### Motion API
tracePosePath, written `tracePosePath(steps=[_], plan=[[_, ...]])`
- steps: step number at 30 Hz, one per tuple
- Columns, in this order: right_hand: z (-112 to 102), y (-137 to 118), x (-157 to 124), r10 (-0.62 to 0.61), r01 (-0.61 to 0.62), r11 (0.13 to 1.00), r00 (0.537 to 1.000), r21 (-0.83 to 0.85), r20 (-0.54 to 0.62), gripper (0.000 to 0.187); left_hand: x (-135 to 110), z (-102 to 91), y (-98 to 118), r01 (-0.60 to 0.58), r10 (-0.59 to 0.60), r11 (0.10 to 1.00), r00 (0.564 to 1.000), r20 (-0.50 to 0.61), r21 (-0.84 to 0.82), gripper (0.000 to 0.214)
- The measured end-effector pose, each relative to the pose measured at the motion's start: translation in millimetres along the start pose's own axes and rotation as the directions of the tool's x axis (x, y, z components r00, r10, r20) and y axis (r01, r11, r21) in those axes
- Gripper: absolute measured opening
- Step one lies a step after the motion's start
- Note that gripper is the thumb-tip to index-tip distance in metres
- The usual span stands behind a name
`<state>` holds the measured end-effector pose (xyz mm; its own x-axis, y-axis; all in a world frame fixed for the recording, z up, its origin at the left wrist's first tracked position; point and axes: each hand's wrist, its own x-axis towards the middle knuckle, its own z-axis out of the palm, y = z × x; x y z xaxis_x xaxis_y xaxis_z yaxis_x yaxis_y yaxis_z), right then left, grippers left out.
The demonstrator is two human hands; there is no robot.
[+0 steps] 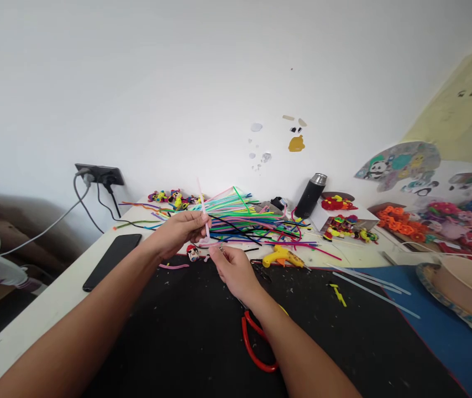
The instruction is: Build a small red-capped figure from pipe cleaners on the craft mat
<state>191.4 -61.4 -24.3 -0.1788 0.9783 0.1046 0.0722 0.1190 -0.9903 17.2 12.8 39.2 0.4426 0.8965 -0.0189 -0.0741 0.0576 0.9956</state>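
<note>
Pale-pink fuzzy pipe cleaner (203, 204), pinched in my left grip (181, 229), may kink if my right grip (238, 271), hold unclear, tugs.

The background is filled by a plain, smooth white wall (178, 99), softly lit at the centre and shaded toward the lower left. A black rectangular socket panel (115, 174) is mounted at middle left. A pale yellow sheet (451, 110) is seen at upper right, above a grey fan-shaped picture (397, 171). Below, a white-topped table (62, 301) is set against the wall.
</note>
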Motion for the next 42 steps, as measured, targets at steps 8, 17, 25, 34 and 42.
tracePosePath(steps=[8,17,25,34,42], plan=[[3,-13,-5,-0.086,0.067,0.967,0.994,-0.248,-0.068,0.045,-2,6.8,-2,0.019,-0.017,0.999,0.999,0.031,-0.043,0.044],[6,-18,-6,-0.076,0.058,0.968,0.995,-0.243,-0.064,0.038,-4,16.7,-1,0.071,-0.068,0.995,0.997,0.045,-0.070,0.045],[5,-20,-6,-0.077,0.056,0.965,0.995,-0.256,-0.069,0.038,-4,21.5,-2,0.080,-0.077,0.995,0.996,0.042,-0.056,0.047],[6,-18,-5,-0.075,0.057,0.966,0.995,-0.253,-0.063,0.038,-5,21.4,-2,0.072,-0.070,0.996,0.997,0.039,-0.058,0.046],[5,-18,-5,-0.075,0.053,0.959,0.995,-0.279,-0.069,0.039,-1,17.5,-8,0.069,-0.067,0.995,0.997,0.022,-0.075,0.040]])
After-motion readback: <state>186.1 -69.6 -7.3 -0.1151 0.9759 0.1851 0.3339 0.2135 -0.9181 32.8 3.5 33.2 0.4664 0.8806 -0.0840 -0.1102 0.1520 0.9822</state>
